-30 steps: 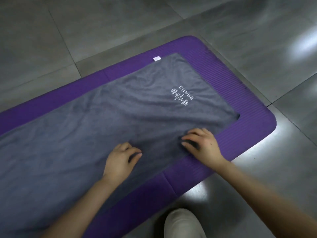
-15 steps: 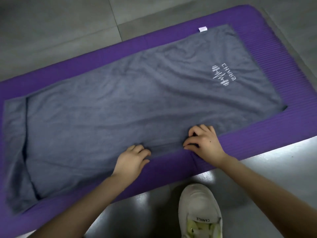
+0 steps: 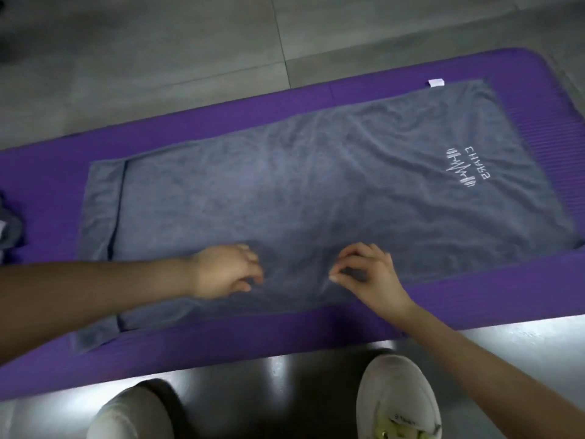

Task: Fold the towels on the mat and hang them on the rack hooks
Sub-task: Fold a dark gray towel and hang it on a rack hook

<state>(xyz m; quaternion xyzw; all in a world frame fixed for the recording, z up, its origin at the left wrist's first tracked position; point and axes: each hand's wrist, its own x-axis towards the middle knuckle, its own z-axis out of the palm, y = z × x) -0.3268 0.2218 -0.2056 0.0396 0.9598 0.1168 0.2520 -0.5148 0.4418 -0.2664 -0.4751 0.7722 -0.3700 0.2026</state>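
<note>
Two white shoes (image 3: 395, 403) stand on the floor (image 3: 158, 58) beside the purple mat (image 3: 474, 296). The left hand (image 3: 226, 270) rests curled on the grey towel (image 3: 316, 191) (blur hides any grip); the right hand (image 3: 370, 274) pinches its cloth. The towel lies spread on the mat.

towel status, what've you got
Left hand on grey towel, blurred, grip unclear. Right hand pinches it near the front edge. Towel flat on purple mat, left end folded over. Dark cloth at mat's left end.
</note>
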